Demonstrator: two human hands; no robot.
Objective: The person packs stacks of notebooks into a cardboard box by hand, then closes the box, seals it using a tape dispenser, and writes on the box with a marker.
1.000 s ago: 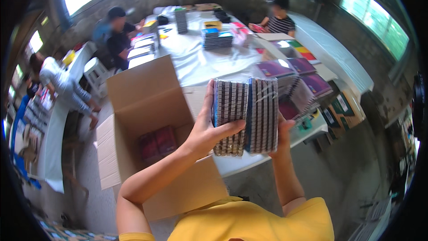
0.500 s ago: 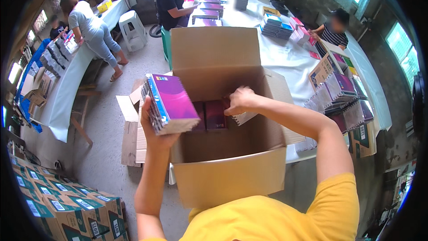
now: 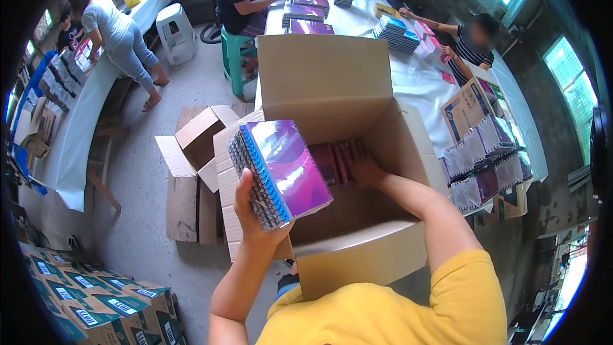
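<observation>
A thick stack of spiral notebooks point(image 3: 287, 163) with shiny purple covers and blue-edged spines is held up in my left hand point(image 3: 258, 214), thumb along the spines. The stack is tilted, over the left side of an open cardboard box point(image 3: 357, 268). My right hand point(image 3: 366, 170) reaches down inside this box, touching or close beside more purple notebooks point(image 3: 327, 163) lying at its bottom. Its fingers are dim and partly hidden, so their grip is unclear.
A smaller open carton point(image 3: 198, 144) stands left on a wooden pallet point(image 3: 182, 211). Stacked notebooks point(image 3: 488, 160) rise at right. Sealed cartons point(image 3: 108, 300) fill the lower left. People work at the white-covered table point(image 3: 408, 83) and a left table point(image 3: 76, 160); a green stool point(image 3: 235, 64) stands ahead.
My left hand has moved right and turned the stack. My right hand has gone deeper into the box; the white-edged notebooks by it no longer show. The view has shifted.
</observation>
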